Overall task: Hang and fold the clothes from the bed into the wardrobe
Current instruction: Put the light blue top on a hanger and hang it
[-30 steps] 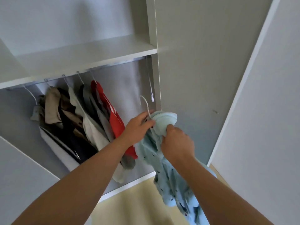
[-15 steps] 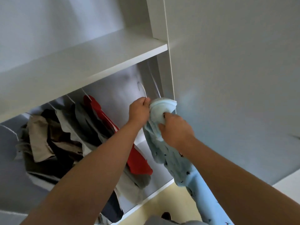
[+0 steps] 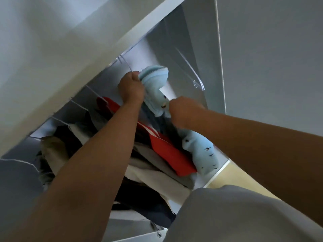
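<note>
- Under the wardrobe shelf (image 3: 87,49), the left hand (image 3: 131,88) is clenched. Its fingers (image 3: 134,76) wrap the neck of a wire hanger (image 3: 125,61), tight against the collar of the light blue shirt (image 3: 154,79).
- Just below, the right hand (image 3: 183,110) is also curled, pinching a fold of the shirt's body under the collar.
- The hanger's hook reaches up to the shelf edge. Whether it sits on the rail cannot be told, because that spot is hidden and blurred.
- Risk: if both hands let go before the hook is seated, hanger and shirt would probably drop onto the clothes below.
- Risk: the right hand's downward tug may drag the collar off one hanger arm, leaving the shirt lopsided or sliding off.
- Risk: the shirt lies against the red garment (image 3: 167,151), so the cloth could catch on it, or the hook could tangle with the spare clear hanger (image 3: 198,82) nearby.
- The shirt's collar points up toward the shelf. Its long axis runs from the collar down to the hem near the wardrobe floor, slanting right in this tilted view.
</note>
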Demonstrator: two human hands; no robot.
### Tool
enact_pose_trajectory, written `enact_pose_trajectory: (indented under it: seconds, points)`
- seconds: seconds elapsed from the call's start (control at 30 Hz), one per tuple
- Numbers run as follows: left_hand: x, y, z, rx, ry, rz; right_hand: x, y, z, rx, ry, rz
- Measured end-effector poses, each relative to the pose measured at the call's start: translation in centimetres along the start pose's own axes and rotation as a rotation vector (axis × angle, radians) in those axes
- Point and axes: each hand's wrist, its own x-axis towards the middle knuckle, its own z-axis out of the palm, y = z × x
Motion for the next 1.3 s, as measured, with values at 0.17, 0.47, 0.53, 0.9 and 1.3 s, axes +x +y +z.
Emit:
enact_pose_trajectory:
  seconds: [0.17,0.47,0.53,0.9,1.3]
  points:
    - [2.1,-2.5,-1.7,0.000,0.061,-0.034,1.8,-2.6,1.0,-0.005,0.072,0.021]
    - [6.2,-4.8,-3.4,-0.017,0.078,-0.146,6.0,-5.4,1.0,-0.043,0.118,-0.045]
    - [6.3,-5.2,-3.2,-0.036,0.069,-0.154,6.5,-5.5,1.2,-0.040,0.118,-0.053]
    - [5.8,-5.6,-2.3,0.426,-0.134,-0.066,8.6,-4.4,3.1,-0.061,-0.023,-0.024]
    - [1.3,2.1,2.6,0.545,-0.317,0.290,5.8,3.0,3.3,0.211,0.040,0.241]
